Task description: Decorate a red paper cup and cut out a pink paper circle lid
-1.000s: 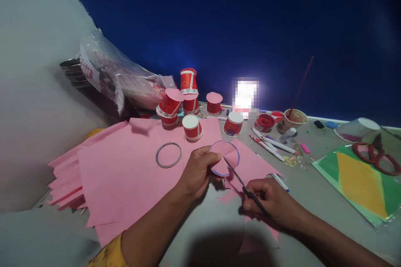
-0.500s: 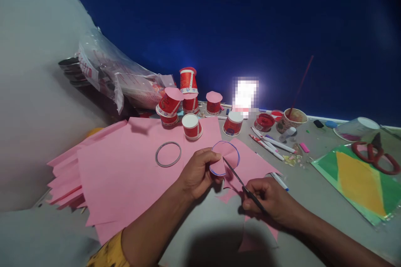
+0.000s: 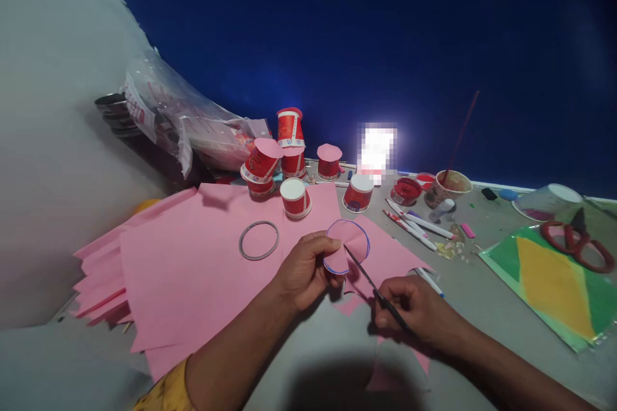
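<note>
My left hand [image 3: 311,270] pinches a round piece of pink paper [image 3: 354,237] with a blue pen line along its edge, thumb on top. A slit runs from the disc's near edge to about its middle. My right hand [image 3: 407,308] is closed round a pair of dark scissors [image 3: 364,273], whose narrow blades reach into that slit. The handles are mostly hidden by my fingers. Under and beside the hands lie pink paper scraps [image 3: 402,359]. A grey ring [image 3: 259,241] rests on the large pink sheets [image 3: 193,276] to the left.
Red paper cups [image 3: 295,198] stand along the back, some stacked and topped with pink discs. Markers [image 3: 417,231], a red paint pot [image 3: 405,191] and a cup with a brush [image 3: 448,189] are at right. Red-handled scissors [image 3: 576,247] lie on a green-and-yellow packet [image 3: 554,286].
The view has shifted slightly, so most things sit a little lower. Both hands keep nearly the same pose, with the scissors still at the disc's middle.
</note>
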Motion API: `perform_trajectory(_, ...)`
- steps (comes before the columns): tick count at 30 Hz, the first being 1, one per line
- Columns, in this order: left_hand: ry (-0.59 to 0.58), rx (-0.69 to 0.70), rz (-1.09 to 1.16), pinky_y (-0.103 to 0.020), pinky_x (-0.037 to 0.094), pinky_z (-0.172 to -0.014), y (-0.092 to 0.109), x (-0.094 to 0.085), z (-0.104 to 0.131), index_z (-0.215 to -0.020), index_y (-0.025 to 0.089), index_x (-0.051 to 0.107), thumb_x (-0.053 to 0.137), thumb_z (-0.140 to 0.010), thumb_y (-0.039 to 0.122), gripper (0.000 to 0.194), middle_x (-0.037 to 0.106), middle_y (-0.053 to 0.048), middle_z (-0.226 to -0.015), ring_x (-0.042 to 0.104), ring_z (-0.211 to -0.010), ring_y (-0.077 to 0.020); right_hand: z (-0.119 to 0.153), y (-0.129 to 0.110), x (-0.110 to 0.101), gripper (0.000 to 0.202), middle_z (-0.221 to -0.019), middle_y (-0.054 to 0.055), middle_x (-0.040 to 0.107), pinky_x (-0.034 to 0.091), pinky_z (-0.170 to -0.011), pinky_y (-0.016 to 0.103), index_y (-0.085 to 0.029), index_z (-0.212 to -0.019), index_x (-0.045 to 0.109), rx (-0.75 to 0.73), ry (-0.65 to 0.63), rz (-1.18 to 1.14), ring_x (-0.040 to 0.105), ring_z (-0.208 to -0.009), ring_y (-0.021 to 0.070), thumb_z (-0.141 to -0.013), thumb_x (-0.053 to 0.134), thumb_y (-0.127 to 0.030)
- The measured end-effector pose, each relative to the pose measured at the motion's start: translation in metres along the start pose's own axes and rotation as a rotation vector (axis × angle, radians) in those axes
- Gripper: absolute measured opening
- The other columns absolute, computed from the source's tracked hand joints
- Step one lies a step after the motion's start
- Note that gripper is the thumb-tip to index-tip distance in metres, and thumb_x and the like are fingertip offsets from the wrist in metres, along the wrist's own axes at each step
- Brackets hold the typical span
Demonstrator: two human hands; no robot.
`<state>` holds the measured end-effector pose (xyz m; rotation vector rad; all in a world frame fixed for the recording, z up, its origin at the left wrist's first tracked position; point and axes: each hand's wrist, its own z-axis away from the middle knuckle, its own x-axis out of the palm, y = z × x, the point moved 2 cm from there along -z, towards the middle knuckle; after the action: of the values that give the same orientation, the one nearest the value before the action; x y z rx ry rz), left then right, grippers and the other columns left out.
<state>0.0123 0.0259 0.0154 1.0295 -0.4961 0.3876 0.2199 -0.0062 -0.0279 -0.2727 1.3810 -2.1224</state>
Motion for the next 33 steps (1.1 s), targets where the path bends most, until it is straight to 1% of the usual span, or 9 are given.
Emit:
perform_trajectory(5, 0.032, 0.109, -0.018, -0.019, 0.036, -0.041, 0.004, 0.001, 0.002, -0.063, 0.016, 0.059, 0.085, -0.062, 0.03, 0.03, 0.058, 0.002, -0.055, 0.049, -0.046, -0.0083, 0.001, 0.0, -0.004, 0.032, -0.056, -0.006, 0.048, 0.025, -0.053, 0.026, -0.022, -0.063, 0.049, 0.0, 0.107, 0.172, 0.037, -0.056, 0.0109, -0.071, 0.075, -0.039)
perform_trajectory(9, 0.059, 0.196, -0.02, -0.017, 0.031, -0.041, 0.009, 0.001, 0.002, -0.066, 0.016, 0.059, 0.086, -0.064, 0.032, 0.032, 0.055, 0.005, -0.057, 0.043, -0.046, -0.0049, 0.003, -0.007, -0.011, 0.034, -0.059, -0.007, 0.036, 0.022, -0.056, 0.027, -0.023, -0.062, 0.042, -0.064, 0.215, 0.365, 0.031, -0.059, 0.0115, -0.075, 0.07, -0.038)
perform_trajectory(11, 0.061, 0.233, -0.029, -0.017, 0.029, -0.042, 0.01, 0.0, 0.003, -0.067, 0.016, 0.06, 0.085, -0.067, 0.034, 0.031, 0.054, 0.006, -0.057, 0.039, -0.044, -0.0032, 0.004, -0.01, -0.015, 0.033, -0.059, -0.006, 0.04, 0.024, -0.058, 0.028, -0.023, -0.063, 0.043, -0.09, 0.275, 0.506, 0.033, -0.061, 0.0128, -0.079, 0.068, -0.039)
perform_trajectory(14, 0.064, 0.274, -0.05, -0.017, 0.03, -0.043, 0.011, 0.0, 0.004, -0.068, 0.016, 0.06, 0.085, -0.069, 0.034, 0.031, 0.055, 0.006, -0.057, 0.038, -0.041, -0.0019, 0.005, -0.014, -0.021, 0.034, -0.062, -0.002, 0.054, 0.025, -0.059, 0.029, -0.023, -0.065, 0.044, -0.099, 0.352, 0.702, 0.04, -0.061, 0.0146, -0.084, 0.066, -0.04)
perform_trajectory(19, 0.093, 0.311, -0.098, -0.017, 0.029, -0.044, 0.012, 0.002, 0.007, -0.066, 0.016, 0.059, 0.086, -0.069, 0.034, 0.033, 0.054, 0.006, -0.059, 0.044, -0.042, -0.0024, 0.006, -0.019, -0.025, 0.027, -0.073, 0.005, 0.068, 0.027, -0.061, 0.031, -0.024, -0.071, 0.051, -0.095, 0.375, 0.905, 0.054, -0.064, 0.0193, -0.086, 0.069, -0.035)
perform_trajectory(23, 0.089, 0.313, -0.115, -0.017, 0.032, -0.044, 0.012, 0.003, 0.008, -0.068, 0.015, 0.062, 0.086, -0.069, 0.034, 0.031, 0.055, 0.005, -0.06, 0.045, -0.043, -0.0031, 0.007, -0.022, -0.026, 0.02, -0.081, 0.01, 0.074, 0.029, -0.063, 0.032, -0.023, -0.079, 0.059, -0.039, 0.416, 1.007, 0.065, -0.074, 0.0257, -0.094, 0.065, -0.036)
perform_trajectory(28, 0.078, 0.313, -0.15, -0.018, 0.035, -0.043, 0.011, 0.003, 0.009, -0.073, 0.015, 0.065, 0.087, -0.069, 0.035, 0.03, 0.058, 0.004, -0.058, 0.047, -0.042, -0.0043, 0.007, -0.021, -0.025, 0.015, -0.09, 0.01, 0.079, 0.032, -0.066, 0.033, -0.022, -0.088, 0.066, 0.0, 0.383, 1.076, 0.073, -0.083, 0.0284, -0.099, 0.061, -0.03)
perform_trajectory(30, 0.077, 0.309, -0.174, -0.018, 0.037, -0.044, 0.009, 0.003, 0.009, -0.077, 0.015, 0.066, 0.087, -0.07, 0.036, 0.03, 0.061, 0.004, -0.058, 0.05, -0.042, -0.0056, 0.007, -0.019, -0.025, 0.011, -0.096, 0.01, 0.08, 0.035, -0.069, 0.034, -0.022, -0.097, 0.069, -0.035, 0.402, 1.116, 0.074, -0.089, 0.0288, -0.1, 0.063, -0.03)
perform_trajectory(33, 0.068, 0.317, -0.222, -0.018, 0.037, -0.043, 0.007, 0.003, 0.009, -0.081, 0.015, 0.067, 0.086, -0.071, 0.036, 0.03, 0.064, 0.002, -0.057, 0.053, -0.043, -0.0078, 0.007, -0.016, -0.023, 0.016, -0.109, 0.01, 0.08, 0.04, -0.076, 0.034, -0.021, -0.112, 0.071, -0.131, 0.44, 1.184, 0.072, -0.102, 0.0297, -0.1, 0.066, -0.031)
